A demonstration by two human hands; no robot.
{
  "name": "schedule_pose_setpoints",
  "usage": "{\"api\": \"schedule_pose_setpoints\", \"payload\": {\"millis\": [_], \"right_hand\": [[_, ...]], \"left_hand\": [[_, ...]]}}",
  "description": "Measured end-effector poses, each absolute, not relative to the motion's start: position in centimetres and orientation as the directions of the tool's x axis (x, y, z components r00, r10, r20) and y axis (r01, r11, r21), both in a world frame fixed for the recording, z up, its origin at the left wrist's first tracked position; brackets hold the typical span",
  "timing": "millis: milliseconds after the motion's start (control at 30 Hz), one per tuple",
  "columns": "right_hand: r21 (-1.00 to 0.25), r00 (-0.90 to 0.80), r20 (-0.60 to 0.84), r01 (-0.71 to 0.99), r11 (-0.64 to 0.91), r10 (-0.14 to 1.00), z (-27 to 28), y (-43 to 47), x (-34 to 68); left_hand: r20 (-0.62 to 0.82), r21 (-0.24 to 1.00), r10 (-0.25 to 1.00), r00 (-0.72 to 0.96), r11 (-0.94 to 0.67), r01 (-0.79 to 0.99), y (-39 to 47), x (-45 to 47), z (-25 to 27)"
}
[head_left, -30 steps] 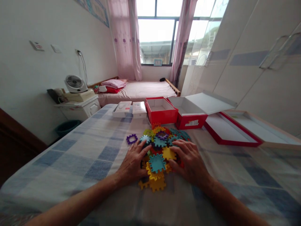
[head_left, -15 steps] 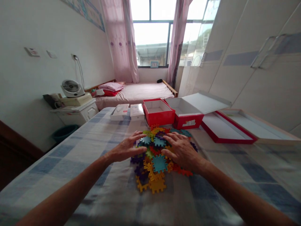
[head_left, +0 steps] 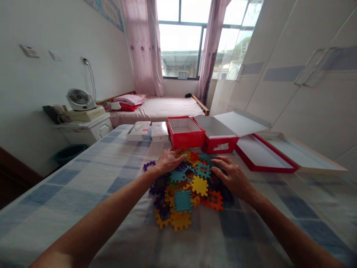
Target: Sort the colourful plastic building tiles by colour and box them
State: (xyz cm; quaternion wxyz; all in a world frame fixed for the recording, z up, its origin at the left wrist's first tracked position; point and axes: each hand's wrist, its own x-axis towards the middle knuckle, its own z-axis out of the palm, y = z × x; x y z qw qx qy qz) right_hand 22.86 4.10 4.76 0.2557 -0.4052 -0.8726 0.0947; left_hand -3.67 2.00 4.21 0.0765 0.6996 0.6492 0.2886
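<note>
A heap of toothed plastic interlocking tiles in several colours lies on the checked cloth. A light blue tile (head_left: 183, 201) and a yellow tile (head_left: 199, 186) lie on top near its front, and an orange tile (head_left: 215, 200) sits at the right front. My left hand (head_left: 169, 161) rests over the heap's far left part, thumb apart from the fingers, some fingertips hidden. On the right side of the heap is my right hand (head_left: 232, 175), fingers stretched and apart, nearest a teal window-like tile (head_left: 203, 170). A purple ring-shaped piece (head_left: 149, 165) lies at the left edge.
Behind the heap stand a red box (head_left: 186, 138), a second open red box (head_left: 220, 144) with its white lid raised, and two white boxes. Shallow red (head_left: 264, 165) and cream (head_left: 323, 169) trays lie to the right. A bed and a fan are beyond the table.
My left hand has moved farther back over the heap, and my right hand has moved outward to its right side. Tiles on top have shifted; the yellow tile and purple ring now show.
</note>
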Motion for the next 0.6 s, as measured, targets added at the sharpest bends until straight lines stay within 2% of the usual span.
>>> {"api": "schedule_pose_setpoints", "payload": {"millis": [167,400,600], "right_hand": [[-0.428,-0.627,0.349,0.555,0.713,0.697,3.3,3.2,22.4],[-0.408,-0.567,0.419,0.580,0.705,0.709,3.2,2.5,23.1],[-0.346,-0.708,0.425,0.449,0.824,0.564,3.6,1.7,23.0]], "left_hand": [[0.322,0.456,0.942,0.098,-0.245,0.856,1.3,-3.1,4.3],[0.436,0.345,0.836,0.332,-0.497,0.796,-3.9,-2.1,5.8],[0.368,0.292,0.783,0.502,-0.609,0.737,-7.2,-1.7,5.7]]}}
